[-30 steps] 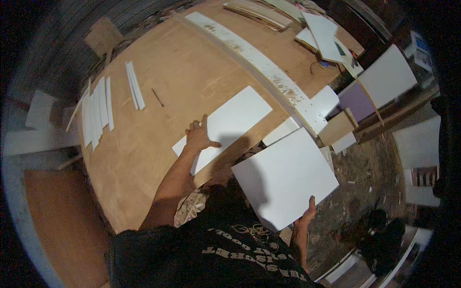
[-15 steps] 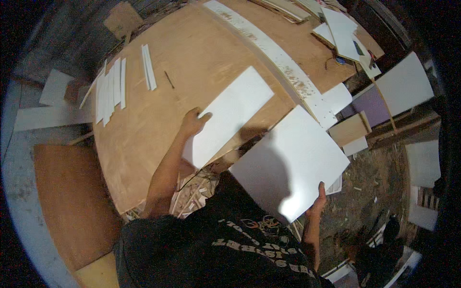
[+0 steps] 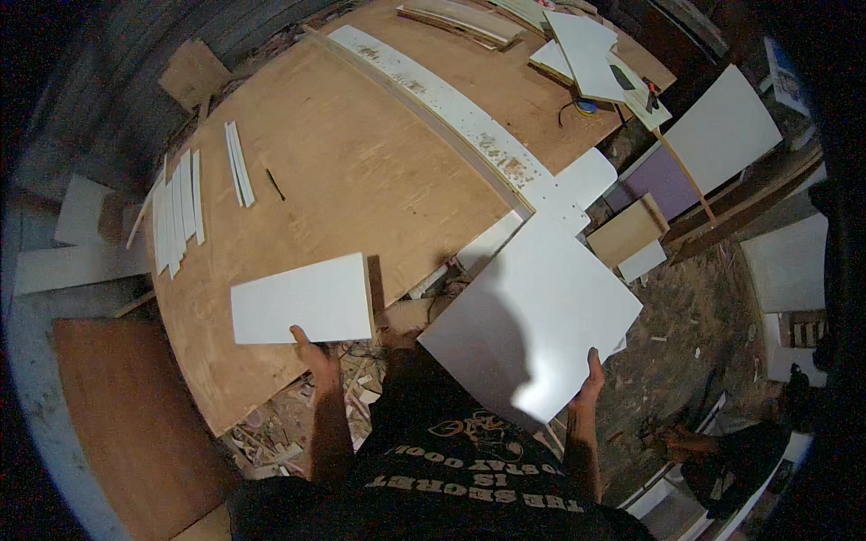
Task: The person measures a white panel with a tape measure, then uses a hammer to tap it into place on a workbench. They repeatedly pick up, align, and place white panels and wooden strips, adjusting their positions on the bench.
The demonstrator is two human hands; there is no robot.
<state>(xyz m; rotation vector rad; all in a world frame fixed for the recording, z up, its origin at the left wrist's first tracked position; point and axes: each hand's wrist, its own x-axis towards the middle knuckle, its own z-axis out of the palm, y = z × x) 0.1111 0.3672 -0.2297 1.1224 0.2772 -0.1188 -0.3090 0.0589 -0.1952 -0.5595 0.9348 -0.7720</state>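
White square panel point(image 3: 541, 311), the biggest piece, hangs off the tabletop's point(image 3: 361, 162) near edge, clear of it, with the right hand point(image 3: 588, 383) closed on its lower corner. Smaller white board point(image 3: 302, 299) lies flat on the tabletop near that edge, the left hand point(image 3: 311, 350) gripping its near side. As I judge it, neither piece is released yet.

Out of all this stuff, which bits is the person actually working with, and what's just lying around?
In use:
- small white panel, held at its edge by the left hand
- large white board, held by the right hand

Lying about:
- thin white strips on the wooden table
- long white drilled plank
- stacked white boards at the far end
- wood scraps on the floor
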